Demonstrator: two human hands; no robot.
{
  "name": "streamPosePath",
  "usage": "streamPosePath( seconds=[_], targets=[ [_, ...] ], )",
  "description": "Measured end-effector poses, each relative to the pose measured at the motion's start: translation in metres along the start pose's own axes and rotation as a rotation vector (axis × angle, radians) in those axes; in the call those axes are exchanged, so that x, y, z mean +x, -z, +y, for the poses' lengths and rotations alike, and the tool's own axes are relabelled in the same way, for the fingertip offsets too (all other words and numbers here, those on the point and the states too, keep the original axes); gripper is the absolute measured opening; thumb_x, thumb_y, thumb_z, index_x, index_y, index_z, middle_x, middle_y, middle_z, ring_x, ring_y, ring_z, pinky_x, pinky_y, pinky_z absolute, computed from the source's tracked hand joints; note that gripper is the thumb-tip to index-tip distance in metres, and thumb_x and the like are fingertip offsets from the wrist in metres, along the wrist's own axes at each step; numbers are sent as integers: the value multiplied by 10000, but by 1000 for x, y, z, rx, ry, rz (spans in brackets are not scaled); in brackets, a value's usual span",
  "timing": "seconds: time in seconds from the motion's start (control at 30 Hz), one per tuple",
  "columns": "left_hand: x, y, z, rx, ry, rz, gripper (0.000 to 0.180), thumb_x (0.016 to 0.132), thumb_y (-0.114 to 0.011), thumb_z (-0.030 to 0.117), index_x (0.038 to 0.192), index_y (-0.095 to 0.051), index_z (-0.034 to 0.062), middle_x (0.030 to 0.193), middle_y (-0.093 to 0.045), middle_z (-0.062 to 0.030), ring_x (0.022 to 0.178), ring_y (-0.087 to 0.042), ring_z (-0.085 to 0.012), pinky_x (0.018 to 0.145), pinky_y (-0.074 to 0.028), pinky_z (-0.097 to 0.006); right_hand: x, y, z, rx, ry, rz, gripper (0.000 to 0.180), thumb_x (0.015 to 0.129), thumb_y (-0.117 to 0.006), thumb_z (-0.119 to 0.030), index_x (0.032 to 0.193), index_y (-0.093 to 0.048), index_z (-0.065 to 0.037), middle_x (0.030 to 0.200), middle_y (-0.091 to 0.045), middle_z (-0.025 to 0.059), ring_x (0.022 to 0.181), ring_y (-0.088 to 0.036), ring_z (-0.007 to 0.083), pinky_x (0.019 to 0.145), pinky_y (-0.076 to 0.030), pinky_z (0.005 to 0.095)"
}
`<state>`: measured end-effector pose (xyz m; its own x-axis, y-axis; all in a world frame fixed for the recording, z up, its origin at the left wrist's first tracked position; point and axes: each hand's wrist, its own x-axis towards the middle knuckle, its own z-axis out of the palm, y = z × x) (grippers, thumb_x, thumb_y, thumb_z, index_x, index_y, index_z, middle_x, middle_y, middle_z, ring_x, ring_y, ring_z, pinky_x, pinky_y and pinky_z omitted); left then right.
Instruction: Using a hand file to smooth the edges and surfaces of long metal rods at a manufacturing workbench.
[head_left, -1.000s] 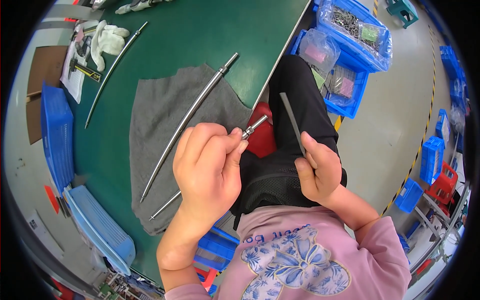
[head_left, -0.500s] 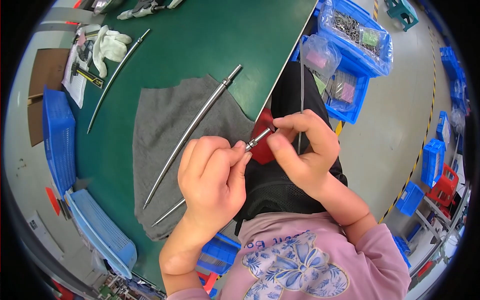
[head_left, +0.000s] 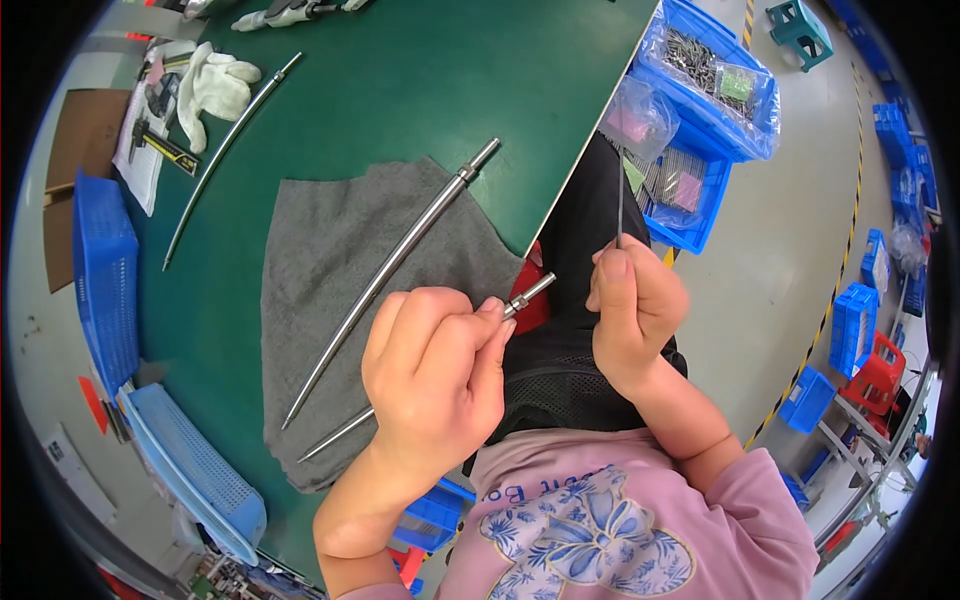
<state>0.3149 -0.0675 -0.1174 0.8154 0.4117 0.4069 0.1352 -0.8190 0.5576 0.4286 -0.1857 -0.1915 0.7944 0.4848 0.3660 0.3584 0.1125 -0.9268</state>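
My left hand (head_left: 432, 375) is closed in a pinch around a tapered steel rod (head_left: 338, 434). The rod's narrow tip lies toward the grey cloth, and its stepped, collared end sticks out past my thumb; its middle is hidden by my hand. My right hand (head_left: 638, 315), apart from that end, grips a thin, dark, straight metal rod (head_left: 621, 195) that points up and away from me. A larger curved, tapered steel rod (head_left: 400, 255) rests on the grey cloth (head_left: 325, 235) beside my left hand.
Another slim curved rod (head_left: 222, 155) lies on the green table (head_left: 420, 90) near a white glove (head_left: 213, 88) and a yellow-black cutter (head_left: 172, 150). Blue baskets (head_left: 195, 470) stand along the left. Blue bins (head_left: 700, 230) of metal parts sit beyond the table's right edge.
My right hand has drawn back from the collared end of the tapered rod, turned, and closed around the thin rod's lower end. My left hand keeps its pinch, shifted slightly.
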Motion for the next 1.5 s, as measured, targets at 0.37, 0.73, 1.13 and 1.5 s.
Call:
streamPosePath(
  seconds=[0.37,0.73,1.13,1.5],
  targets=[
    [-1,-1,-2,24,-29,-14,188,661,-716,-48,785,-591,19,738,-525,-87,626,-498,-243,530,-391,-336,10,-8,-11,-47,116,-24,227,716,-658,26,935,-649,-32,677,-579,35,559,-495,146,543,-357,276],
    [-14,117,59,-45,220,596,176,879,-578,149,948,-531,-6,952,-505,-137,724,-500,-126,551,-374,-242,-8,-20,-32,3,187,-100,192,704,-659,14,878,-665,-66,625,-533,5,495,-456,149,516,-336,292],
    [-68,159,-12,-1486,369,1276,144,984,-431,106,882,-404,8,772,-386,-96,675,-394,-193,598,-374,-328,-32,-26,-52,133,253,-292,250,728,-679,-62,972,-663,-12,721,-627,51,607,-538,190,614,-398,310],
    [-113,111,-15,-1565,742,1142,199,964,-477,108,1061,-445,-63,1055,-507,-192,1015,-524,-291,980,-442,-430,-18,-20,-26,195,4,-222,64,817,-672,-88,801,-636,-38,673,-572,55,592,-525,199,562,-382,308]
  ],
)
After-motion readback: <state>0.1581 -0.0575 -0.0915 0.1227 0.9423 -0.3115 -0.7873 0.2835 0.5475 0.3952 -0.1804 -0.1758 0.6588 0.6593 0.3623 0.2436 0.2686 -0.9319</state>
